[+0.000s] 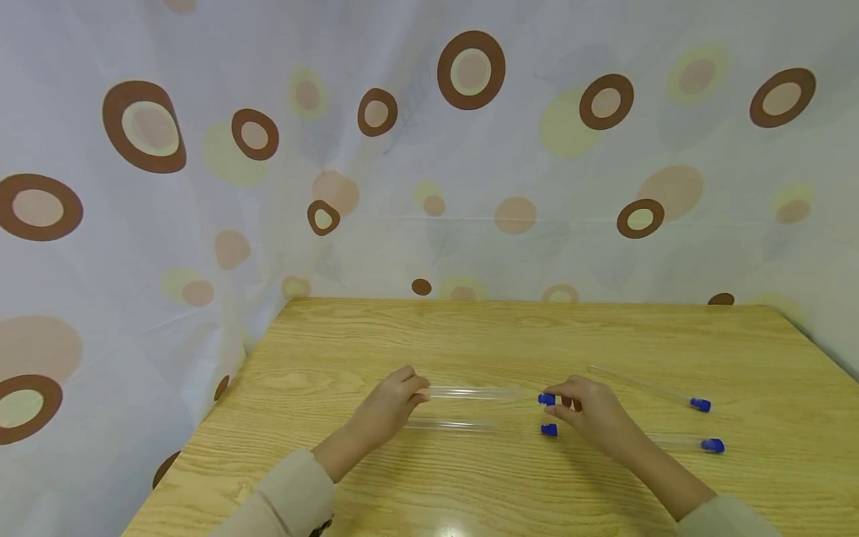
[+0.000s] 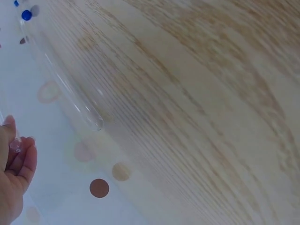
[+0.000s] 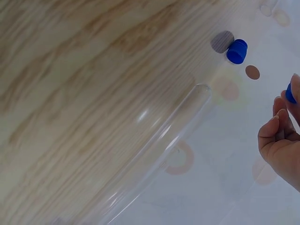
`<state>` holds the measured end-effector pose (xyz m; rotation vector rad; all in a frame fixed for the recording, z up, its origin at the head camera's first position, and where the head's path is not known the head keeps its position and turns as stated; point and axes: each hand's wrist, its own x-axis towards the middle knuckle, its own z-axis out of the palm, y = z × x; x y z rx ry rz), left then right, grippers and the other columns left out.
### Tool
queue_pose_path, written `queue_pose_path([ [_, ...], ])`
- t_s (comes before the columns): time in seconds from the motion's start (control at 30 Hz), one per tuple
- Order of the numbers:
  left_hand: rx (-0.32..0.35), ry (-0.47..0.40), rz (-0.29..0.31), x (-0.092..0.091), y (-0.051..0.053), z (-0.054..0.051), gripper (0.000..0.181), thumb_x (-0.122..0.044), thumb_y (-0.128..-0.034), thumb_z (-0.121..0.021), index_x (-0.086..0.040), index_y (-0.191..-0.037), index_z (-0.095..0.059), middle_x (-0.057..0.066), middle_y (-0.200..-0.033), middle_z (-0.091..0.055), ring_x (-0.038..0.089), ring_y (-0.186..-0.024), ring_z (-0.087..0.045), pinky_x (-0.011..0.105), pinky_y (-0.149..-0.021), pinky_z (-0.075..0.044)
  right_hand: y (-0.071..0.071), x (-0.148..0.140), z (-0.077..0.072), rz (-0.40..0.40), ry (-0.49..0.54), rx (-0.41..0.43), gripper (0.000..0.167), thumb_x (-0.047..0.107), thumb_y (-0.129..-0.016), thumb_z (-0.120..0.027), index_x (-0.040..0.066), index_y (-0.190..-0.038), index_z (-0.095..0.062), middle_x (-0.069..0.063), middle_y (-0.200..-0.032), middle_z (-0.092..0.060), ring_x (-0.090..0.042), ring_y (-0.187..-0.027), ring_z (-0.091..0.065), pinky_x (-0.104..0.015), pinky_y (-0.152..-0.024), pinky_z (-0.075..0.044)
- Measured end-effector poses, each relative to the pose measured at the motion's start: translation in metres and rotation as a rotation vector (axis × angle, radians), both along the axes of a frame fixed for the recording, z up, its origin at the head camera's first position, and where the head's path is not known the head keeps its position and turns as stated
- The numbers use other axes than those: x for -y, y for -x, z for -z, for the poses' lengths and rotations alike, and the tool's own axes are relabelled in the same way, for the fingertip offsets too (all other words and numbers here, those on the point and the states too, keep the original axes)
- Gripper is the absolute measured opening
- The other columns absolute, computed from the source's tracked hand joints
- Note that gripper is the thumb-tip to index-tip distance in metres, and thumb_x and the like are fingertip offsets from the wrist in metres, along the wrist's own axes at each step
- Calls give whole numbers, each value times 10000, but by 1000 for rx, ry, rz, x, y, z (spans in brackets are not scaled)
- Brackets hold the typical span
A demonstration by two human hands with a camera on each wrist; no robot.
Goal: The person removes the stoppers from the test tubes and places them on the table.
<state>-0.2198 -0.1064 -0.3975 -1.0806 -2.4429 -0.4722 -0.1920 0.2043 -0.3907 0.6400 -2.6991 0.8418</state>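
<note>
My left hand (image 1: 384, 409) pinches one end of a clear test tube (image 1: 476, 392), held level with its other end pointing right. Between the right hand's (image 1: 599, 418) thumb and fingers is a blue cap (image 1: 546, 400), a short gap away from that tube's end. A second clear tube (image 1: 456, 426) lies on the table nearer the body, partly behind the left hand. Another blue cap (image 1: 549, 430) rests on the wood just below the held one. In the right wrist view the held cap (image 3: 290, 95) shows only at the edge, partly covered by fingers.
To the right lie two clear tubes with blue caps on, one farther back (image 1: 644, 384) and one nearer (image 1: 674, 440), which the right forearm partly hides. The wooden table (image 1: 403, 335) meets a white curtain (image 1: 429, 246) with brown circles behind and at the left.
</note>
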Motion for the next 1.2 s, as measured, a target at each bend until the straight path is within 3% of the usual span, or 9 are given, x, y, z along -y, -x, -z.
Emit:
queue_pose_path([
  [0.5, 67, -38, -38, 5, 11, 8, 166, -37, -804, -674, 32, -955, -665, 61, -818, -607, 127, -695, -593, 126, -621, -503, 7, -4, 4, 44, -25, 88, 276, 130, -815, -688, -34, -1037, -685, 44, -694, -487, -23, -581, -336, -186, -456, -323],
  [0.77, 157, -54, -79, 8, 15, 9, 171, -30, -827, -647, 44, -981, -656, 85, -844, -613, 154, -721, -608, 166, -638, -529, 14, -6, 4, 41, -54, 37, 281, 125, -811, -689, -43, -1036, -684, 50, -659, -476, -14, -574, -332, -185, -456, -310],
  [0.93, 172, -47, -90, 10, 17, 12, 164, -26, -828, -644, 35, -980, -656, 77, -839, -603, 151, -719, -602, 165, -634, -525, 19, -7, 7, 28, -49, 17, 259, 108, -807, -690, -37, -1022, -692, 48, -653, -482, -14, -569, -328, -188, -453, -306],
  [1.2, 228, -26, -87, 11, 22, 20, 165, -18, -831, -638, 38, -986, -651, 92, -862, -613, 187, -768, -620, 204, -651, -539, 23, -8, 12, 32, -58, 72, 275, 112, -818, -680, -38, -1049, -683, 29, -656, -481, -40, -541, -309, -189, -443, -296],
])
